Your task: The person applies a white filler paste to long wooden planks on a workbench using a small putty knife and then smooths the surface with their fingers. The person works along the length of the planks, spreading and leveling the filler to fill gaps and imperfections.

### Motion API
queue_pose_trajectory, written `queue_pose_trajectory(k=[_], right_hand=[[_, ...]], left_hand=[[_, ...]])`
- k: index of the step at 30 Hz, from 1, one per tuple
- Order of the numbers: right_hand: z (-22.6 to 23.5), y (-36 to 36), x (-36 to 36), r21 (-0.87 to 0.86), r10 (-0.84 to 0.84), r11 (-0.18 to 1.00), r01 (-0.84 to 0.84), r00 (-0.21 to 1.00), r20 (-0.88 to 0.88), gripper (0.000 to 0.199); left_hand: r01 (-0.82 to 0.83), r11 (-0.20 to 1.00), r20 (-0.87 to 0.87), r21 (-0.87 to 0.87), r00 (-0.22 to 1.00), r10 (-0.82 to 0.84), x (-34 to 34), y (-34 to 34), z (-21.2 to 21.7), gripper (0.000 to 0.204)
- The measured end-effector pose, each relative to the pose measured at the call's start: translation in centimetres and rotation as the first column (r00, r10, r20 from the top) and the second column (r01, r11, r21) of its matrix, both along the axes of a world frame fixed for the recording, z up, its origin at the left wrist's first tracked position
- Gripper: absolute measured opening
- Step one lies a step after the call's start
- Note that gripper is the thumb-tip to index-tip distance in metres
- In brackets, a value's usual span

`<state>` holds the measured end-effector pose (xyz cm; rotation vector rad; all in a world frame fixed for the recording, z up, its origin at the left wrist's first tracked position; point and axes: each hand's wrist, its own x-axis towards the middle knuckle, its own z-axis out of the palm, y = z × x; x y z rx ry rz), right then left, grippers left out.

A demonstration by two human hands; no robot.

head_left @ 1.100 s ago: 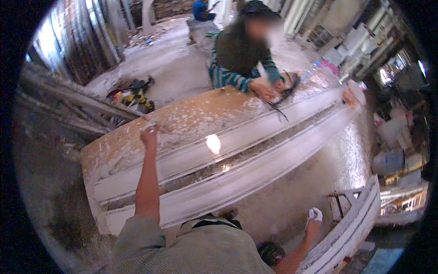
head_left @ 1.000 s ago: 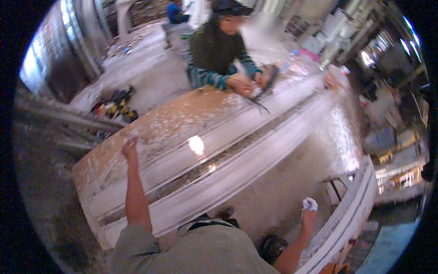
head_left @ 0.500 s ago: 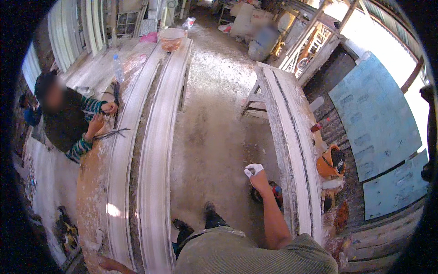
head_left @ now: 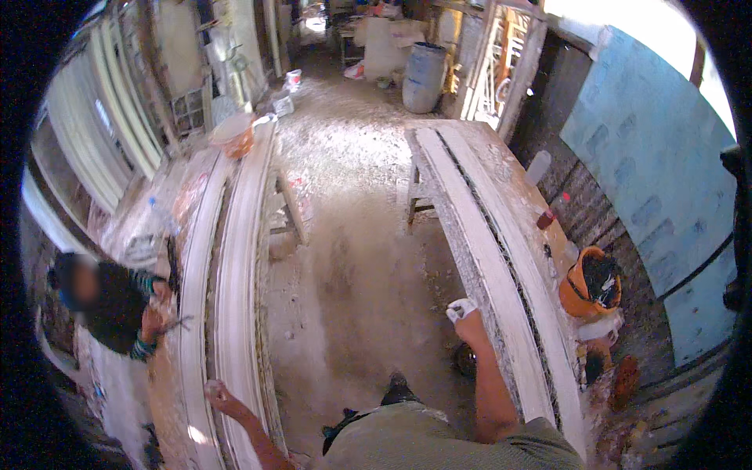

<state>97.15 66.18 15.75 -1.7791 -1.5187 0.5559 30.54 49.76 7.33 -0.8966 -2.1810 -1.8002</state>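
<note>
Here, an orange bucket (head_left: 575, 290) holds dark material (head_left: 601, 279); both grips (head_left: 225, 398) (head_left: 464, 312) curl, any hold unclear.

Toward half past seven the left hand (head_left: 225, 398) is too blurred to count fingers or tell whether it touches the board (head_left: 241, 345) below; its forearm is cut off by the lower edge. At half past four, white matter (head_left: 455, 308) covers the fingers of the right hand (head_left: 468, 323), so its grip is unclear. Near five, the forearm partly hides a dark round thing (head_left: 464, 363). At nine, the co-worker's (head_left: 113, 307) face is blurred. At three, the dark contents (head_left: 602, 280) of the orange bucket (head_left: 576, 290) cannot be told.
</note>
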Motion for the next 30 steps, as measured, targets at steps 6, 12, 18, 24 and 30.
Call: queue_pose_trajectory(k=[6,12,18,24,30], right_hand=[[-2.6,2.8,13.0,-0.114,-0.392,0.914,0.389,0.920,-0.007,0.032],[-5.3,1.9,18.8,-0.060,-0.493,0.870,0.490,0.865,-0.088,0.028],[-5.6,3.1,18.2,-0.018,-0.634,0.773,0.634,0.772,-0.033,0.027],[-3.9,5.8,16.5,0.009,-0.814,0.579,0.815,0.579,-0.052,0.036],[-1.1,13.1,13.5,-0.001,-0.757,0.653,0.757,0.653,-0.038,0.034]], left_hand=[[0.392,0.918,0.152,0.063,0.905,-0.397,14.1,15.5,2.6,0.029],[0.558,0.819,0.280,-0.137,0.815,-0.508,18.4,26.8,-1.2,0.034],[0.774,0.629,0.514,-0.079,0.572,-0.640,27.7,38.8,2.6,0.034],[0.931,0.362,0.486,0.041,0.297,-0.822,36.4,52.3,9.9,0.033],[0.990,0.139,0.413,-0.015,0.133,-0.901,38.7,61.7,12.8,0.030]])
